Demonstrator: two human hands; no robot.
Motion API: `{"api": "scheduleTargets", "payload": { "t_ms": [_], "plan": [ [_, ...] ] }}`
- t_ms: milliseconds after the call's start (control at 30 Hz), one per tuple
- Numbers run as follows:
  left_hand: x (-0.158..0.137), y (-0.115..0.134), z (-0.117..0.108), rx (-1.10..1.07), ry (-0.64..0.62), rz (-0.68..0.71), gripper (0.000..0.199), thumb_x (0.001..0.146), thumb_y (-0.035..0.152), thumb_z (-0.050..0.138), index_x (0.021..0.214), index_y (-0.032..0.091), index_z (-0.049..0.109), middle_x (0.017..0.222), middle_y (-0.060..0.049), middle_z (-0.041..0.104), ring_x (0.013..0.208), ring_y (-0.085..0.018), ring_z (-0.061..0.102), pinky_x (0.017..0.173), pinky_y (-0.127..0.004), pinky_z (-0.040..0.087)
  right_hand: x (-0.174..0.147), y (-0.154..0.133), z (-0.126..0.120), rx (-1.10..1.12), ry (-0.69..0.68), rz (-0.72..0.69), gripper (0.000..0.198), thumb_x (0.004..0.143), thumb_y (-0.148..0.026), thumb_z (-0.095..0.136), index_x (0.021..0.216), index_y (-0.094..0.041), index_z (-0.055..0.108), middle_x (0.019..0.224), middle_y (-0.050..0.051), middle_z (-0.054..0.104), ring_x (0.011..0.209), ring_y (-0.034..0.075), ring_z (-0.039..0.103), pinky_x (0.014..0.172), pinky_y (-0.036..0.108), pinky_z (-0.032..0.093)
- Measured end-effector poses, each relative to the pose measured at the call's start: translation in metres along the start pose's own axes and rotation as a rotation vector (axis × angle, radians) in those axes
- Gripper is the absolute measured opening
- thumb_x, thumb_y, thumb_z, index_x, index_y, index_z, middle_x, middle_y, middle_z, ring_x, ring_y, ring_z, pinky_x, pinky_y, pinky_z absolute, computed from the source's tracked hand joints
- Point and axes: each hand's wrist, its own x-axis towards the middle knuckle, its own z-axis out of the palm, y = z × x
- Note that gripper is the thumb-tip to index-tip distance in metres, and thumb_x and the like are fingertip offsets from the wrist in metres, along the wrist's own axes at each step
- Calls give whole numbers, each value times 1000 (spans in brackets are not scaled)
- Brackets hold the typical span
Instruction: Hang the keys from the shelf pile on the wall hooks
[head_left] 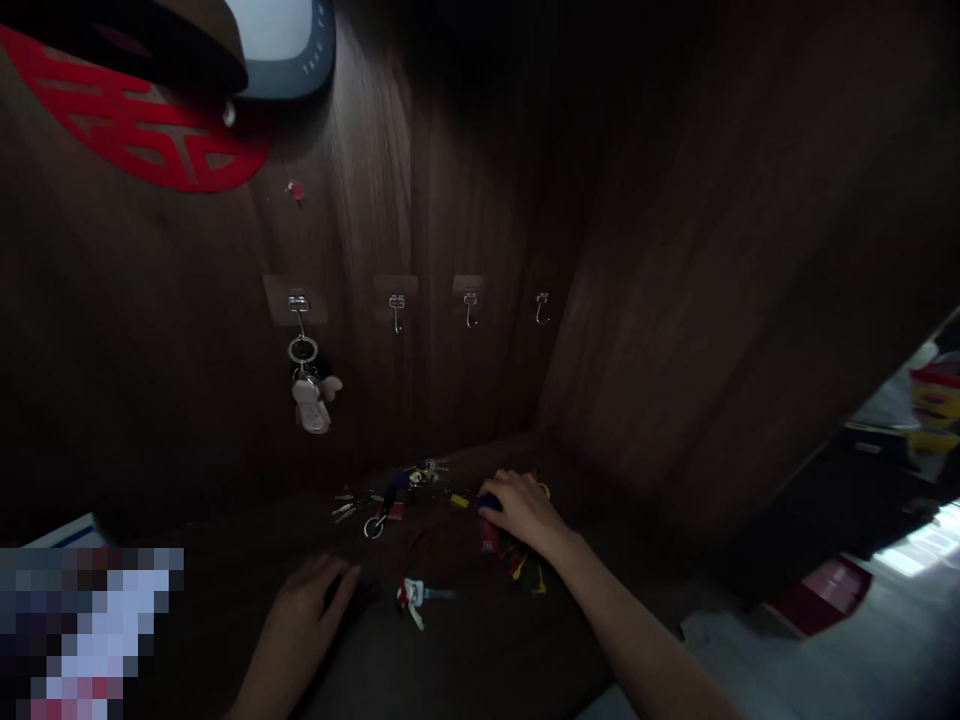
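My right hand (521, 508) bends over a small dark blue object (489, 502) on the dark wooden surface, its fingers closed on it. Below that hand lie a red tag (489, 538) and yellow-tipped cords (529, 575). My left hand (309, 600) rests on the surface with thumb and fingers apart, holding nothing. Between the hands is a white and red figure charm (412, 594). Farther back lie several loose keys (352, 505), a key ring (373, 527) on a dark strap, another bunch of keys (427, 473) and a yellow tag (460, 501).
On the wooden back wall, a hook (299, 303) carries a key ring with pale charms (309, 400). Bare hooks (397, 310) sit to its right. A cap (289, 50) and a red paper cutout (172, 150) are above. A red box (821, 595) stands lower right.
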Motion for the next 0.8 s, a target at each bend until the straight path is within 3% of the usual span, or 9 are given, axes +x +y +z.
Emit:
{"api": "scheduleTargets", "payload": {
  "t_ms": [167,300,500,633,800],
  "plan": [
    [0,4,-1,-6,-6,-19,34,86,46,44,69,25,64,74,-1,69,73,-19,66,70,-28,52,6,13,-1,30,4,-90,11,81,-20,55,81,-20,66,90,4,64,91,19,56,80,31,32],
    [3,9,0,7,0,-29,33,86,46,44,68,25,64,73,1,69,71,-18,66,68,-27,52,7,19,5,201,88,-23,17,82,-19,49,79,-22,65,85,2,65,88,18,57,79,29,34],
    [15,18,0,31,-16,-28,30,86,42,46,71,26,66,75,0,71,72,-19,67,72,-29,53,19,17,-4,829,184,70,22,80,-35,51,68,-20,62,73,2,67,76,18,61,73,29,41],
    [27,31,-2,-4,-69,-29,22,86,38,49,86,28,68,88,0,73,83,-20,67,78,-30,53,28,-1,-13,1340,96,192,29,74,-46,58,68,-18,60,61,2,65,66,18,60,65,26,41],
    [44,58,11,-138,-49,-28,22,86,33,50,102,30,64,107,-1,70,99,-21,64,89,-35,51,27,-35,-7,1620,-49,223,31,70,-46,65,71,-15,63,60,2,64,62,14,56,62,24,39]
  ]
}}
